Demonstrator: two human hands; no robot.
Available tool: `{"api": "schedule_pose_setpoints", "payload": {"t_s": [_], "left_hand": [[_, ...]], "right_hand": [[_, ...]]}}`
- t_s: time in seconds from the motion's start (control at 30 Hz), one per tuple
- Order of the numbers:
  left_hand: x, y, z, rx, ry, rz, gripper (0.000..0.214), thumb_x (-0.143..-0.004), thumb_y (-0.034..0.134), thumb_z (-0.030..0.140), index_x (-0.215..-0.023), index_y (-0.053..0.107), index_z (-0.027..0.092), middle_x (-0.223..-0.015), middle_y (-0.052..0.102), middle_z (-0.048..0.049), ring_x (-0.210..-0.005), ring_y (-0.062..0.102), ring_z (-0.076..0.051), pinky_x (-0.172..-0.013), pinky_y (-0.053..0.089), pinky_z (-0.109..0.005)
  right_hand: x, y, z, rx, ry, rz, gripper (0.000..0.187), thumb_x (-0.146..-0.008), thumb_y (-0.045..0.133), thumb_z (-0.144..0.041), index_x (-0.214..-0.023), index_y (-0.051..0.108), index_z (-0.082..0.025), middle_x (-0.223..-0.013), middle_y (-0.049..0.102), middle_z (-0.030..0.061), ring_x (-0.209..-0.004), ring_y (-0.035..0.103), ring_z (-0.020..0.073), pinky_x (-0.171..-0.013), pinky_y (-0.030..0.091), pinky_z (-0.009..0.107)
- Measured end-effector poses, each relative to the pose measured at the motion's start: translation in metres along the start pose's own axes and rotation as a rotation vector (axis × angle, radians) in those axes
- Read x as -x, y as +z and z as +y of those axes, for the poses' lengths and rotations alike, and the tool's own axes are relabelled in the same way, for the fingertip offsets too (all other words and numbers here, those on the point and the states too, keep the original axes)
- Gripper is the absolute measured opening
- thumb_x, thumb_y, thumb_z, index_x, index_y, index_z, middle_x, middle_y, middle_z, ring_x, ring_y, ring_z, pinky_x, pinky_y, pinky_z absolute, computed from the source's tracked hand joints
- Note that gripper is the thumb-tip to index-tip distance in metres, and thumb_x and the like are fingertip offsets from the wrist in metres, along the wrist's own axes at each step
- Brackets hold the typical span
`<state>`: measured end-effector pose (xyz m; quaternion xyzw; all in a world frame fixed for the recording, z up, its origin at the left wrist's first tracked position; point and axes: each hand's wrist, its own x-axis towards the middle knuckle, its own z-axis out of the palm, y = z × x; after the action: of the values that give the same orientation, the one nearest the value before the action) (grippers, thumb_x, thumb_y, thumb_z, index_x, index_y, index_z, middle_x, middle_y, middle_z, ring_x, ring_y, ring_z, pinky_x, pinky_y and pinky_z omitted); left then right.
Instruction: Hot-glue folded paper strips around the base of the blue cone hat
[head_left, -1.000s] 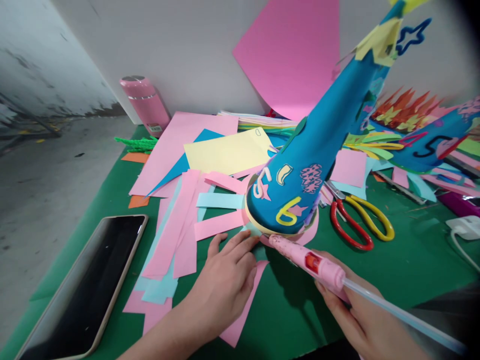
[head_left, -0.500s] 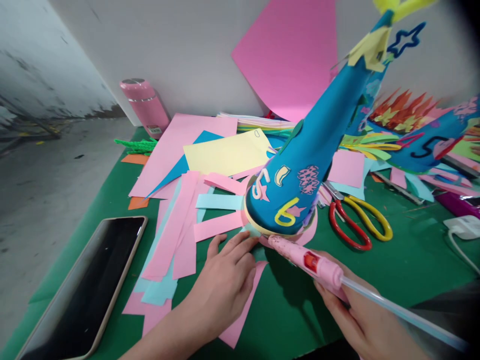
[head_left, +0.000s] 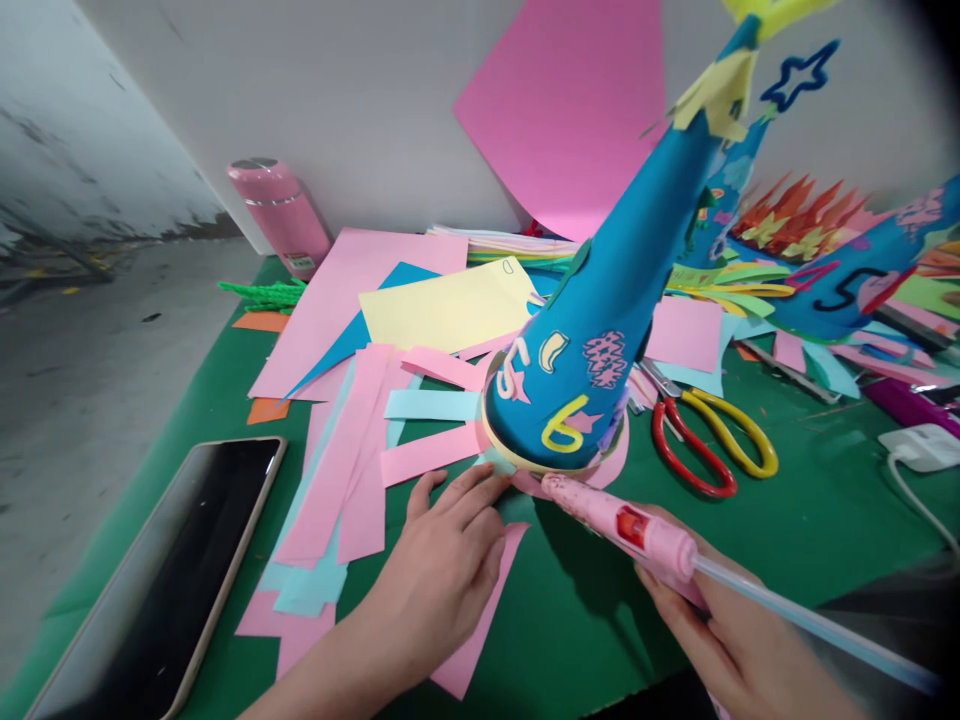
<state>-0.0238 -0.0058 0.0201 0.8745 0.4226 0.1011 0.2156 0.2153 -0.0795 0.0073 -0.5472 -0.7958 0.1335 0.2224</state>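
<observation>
A tall blue paper cone hat [head_left: 600, 320] with stuck-on numbers and shapes stands on the green table [head_left: 750, 540], paper strips fanned around its base. My left hand [head_left: 442, 570] lies flat with fingers stretched out, pressing a pink paper strip [head_left: 480, 610] and the paper at the cone's lower rim. My right hand [head_left: 727, 640] grips a pink hot glue gun [head_left: 622, 520] whose nozzle touches the rim at the cone's front; a clear glue stick [head_left: 810, 620] pokes out behind it.
Red and yellow scissors [head_left: 712, 450] lie right of the cone. A dark phone [head_left: 150, 590] rests at the near left. A pink flask [head_left: 281, 215], coloured paper sheets [head_left: 450, 300], more decorated cones [head_left: 847, 280] and a white charger [head_left: 922, 445] crowd the back and right.
The view has shifted slightly, so everything sits a little further left. Both hands and the glue gun stay at the cone's base.
</observation>
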Motion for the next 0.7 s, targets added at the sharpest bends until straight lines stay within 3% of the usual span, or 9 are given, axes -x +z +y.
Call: {"api": "schedule_pose_setpoints", "payload": {"t_s": [0.37, 0.7], "left_hand": [[0.001, 0.004, -0.002, -0.031, 0.028, 0.037, 0.023, -0.086, 0.033, 0.018, -0.081, 0.056, 0.02, -0.122, 0.055, -0.0061, -0.122, 0.038, -0.027, -0.095, 0.027, -0.055], [0.001, 0.004, -0.002, -0.043, 0.03, 0.032, 0.022, -0.086, 0.035, 0.019, -0.081, 0.057, 0.02, -0.121, 0.055, -0.0066, -0.121, 0.039, -0.027, -0.096, 0.027, -0.054]], "right_hand": [[0.007, -0.003, 0.005, 0.0, 0.044, -0.046, 0.044, -0.083, 0.044, -0.018, -0.126, 0.035, -0.021, -0.115, 0.057, 0.0088, -0.093, 0.061, 0.018, -0.077, 0.05, 0.023], [0.012, -0.003, 0.008, 0.01, 0.048, -0.016, 0.043, -0.082, 0.044, -0.019, -0.125, 0.038, -0.018, -0.115, 0.058, 0.0106, -0.1, 0.059, 0.0208, -0.079, 0.051, 0.025]]}}
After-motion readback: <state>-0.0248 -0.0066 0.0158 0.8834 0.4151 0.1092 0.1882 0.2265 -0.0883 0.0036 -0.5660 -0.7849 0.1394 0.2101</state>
